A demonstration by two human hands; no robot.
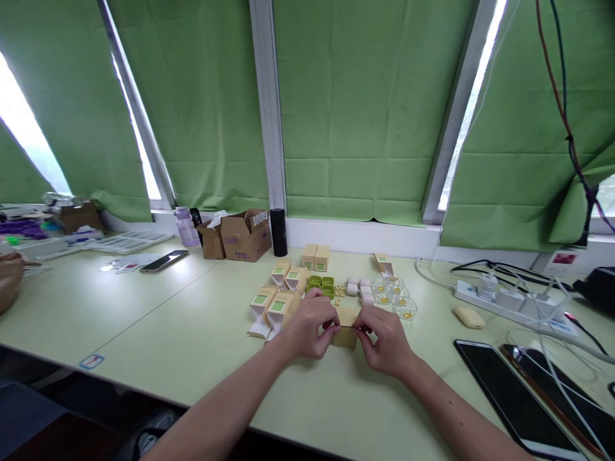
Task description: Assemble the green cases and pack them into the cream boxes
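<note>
A small tan cardboard box point(344, 337) lies in front of me on the table. My left hand point(313, 325) pinches its left edge between thumb and fingers. On the other side, my right hand point(384, 339) pinches the right edge. Left of my hands stand several open tan boxes point(283, 305) with green labels. Just beyond are green square containers point(321, 285) and small yellow pieces point(339, 291). Pale pink and white pieces point(360, 288) sit farther right, beside clear plastic containers point(398, 296) with yellow centres. Two closed tan boxes point(316, 257) stand at the back.
A brown carton point(246, 237), a black cylinder point(278, 232) and a purple bottle point(186, 227) line the back. A phone point(165, 260) lies at left. At right are a power strip point(509, 301), cables, a beige rounded object point(469, 317) and a dark tablet point(514, 390).
</note>
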